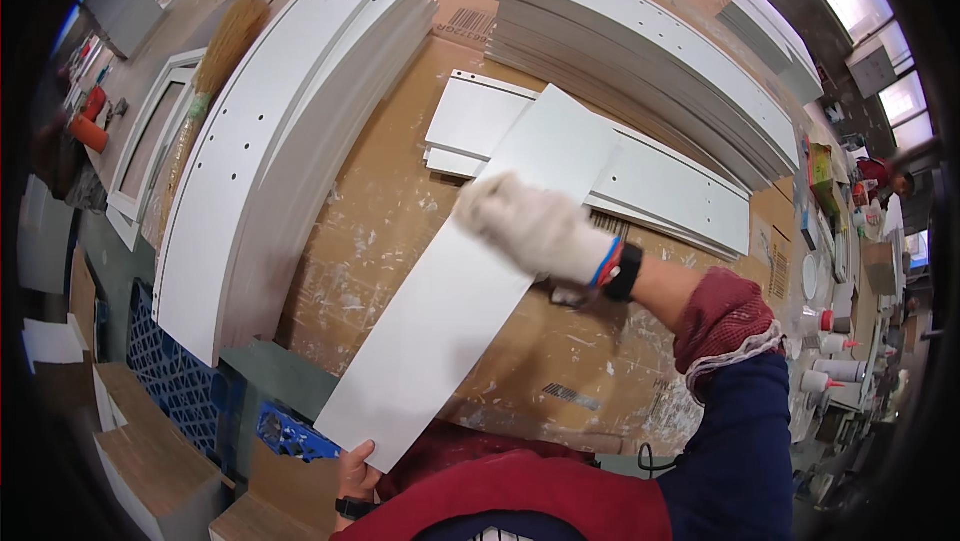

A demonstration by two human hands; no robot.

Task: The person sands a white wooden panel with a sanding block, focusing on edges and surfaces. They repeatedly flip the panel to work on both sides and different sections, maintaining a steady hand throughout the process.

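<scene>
Panel (430, 331), long, flat and white, slants from near left to far right above brown cardboard (365, 216); bare left hand (357, 474) pinches its near end; blurred white-gloved right hand (535, 231) covers its far half, grip unclear.

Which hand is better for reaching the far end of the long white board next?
Probably the right hand: its glove is over the white board's far half, close to that end. The left hand holds the near end, beside the person's body.
</scene>
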